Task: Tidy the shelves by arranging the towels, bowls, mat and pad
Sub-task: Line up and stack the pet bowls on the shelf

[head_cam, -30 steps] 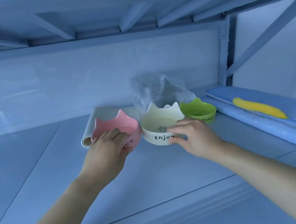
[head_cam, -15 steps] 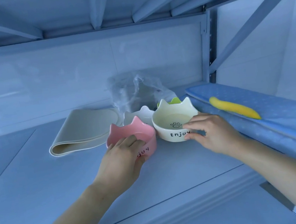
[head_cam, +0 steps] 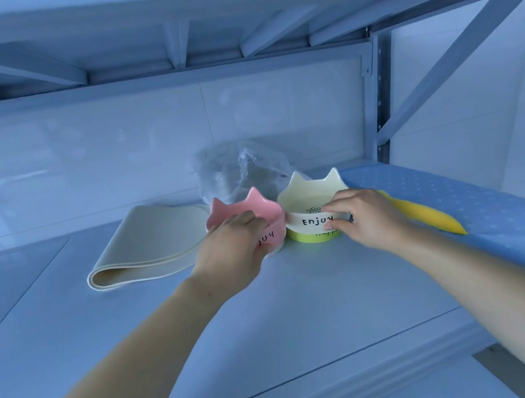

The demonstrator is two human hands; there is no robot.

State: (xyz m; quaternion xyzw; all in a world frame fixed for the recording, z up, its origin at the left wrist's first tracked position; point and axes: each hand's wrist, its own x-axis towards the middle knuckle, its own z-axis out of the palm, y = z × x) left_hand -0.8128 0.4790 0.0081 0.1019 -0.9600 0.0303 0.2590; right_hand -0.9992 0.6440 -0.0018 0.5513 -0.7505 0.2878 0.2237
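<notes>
My left hand (head_cam: 234, 248) grips the near rim of a pink cat-eared bowl (head_cam: 249, 209), which sits stacked on a white bowl whose edge (head_cam: 274, 251) shows just below it. My right hand (head_cam: 360, 217) holds a cream cat-eared bowl (head_cam: 309, 201) marked "Enjoy", nested in a green bowl (head_cam: 312, 237) on the shelf. The two stacks stand side by side, touching. A folded cream mat (head_cam: 152, 247) lies to the left of them. A blue dotted pad (head_cam: 497, 213) with a yellow shape on it lies along the right.
A crumpled clear plastic bag (head_cam: 243, 174) stands behind the bowls against the back wall. The white shelf board (head_cam: 273, 317) stretches toward me. An upper shelf (head_cam: 228, 32) hangs low overhead, and a metal upright with a diagonal brace (head_cam: 376, 101) stands at the back right.
The pink bowl went from the shelf onto the white bowl behind it. The cream bowl was carried right and set into the green bowl. Both hands kept their grip throughout.
</notes>
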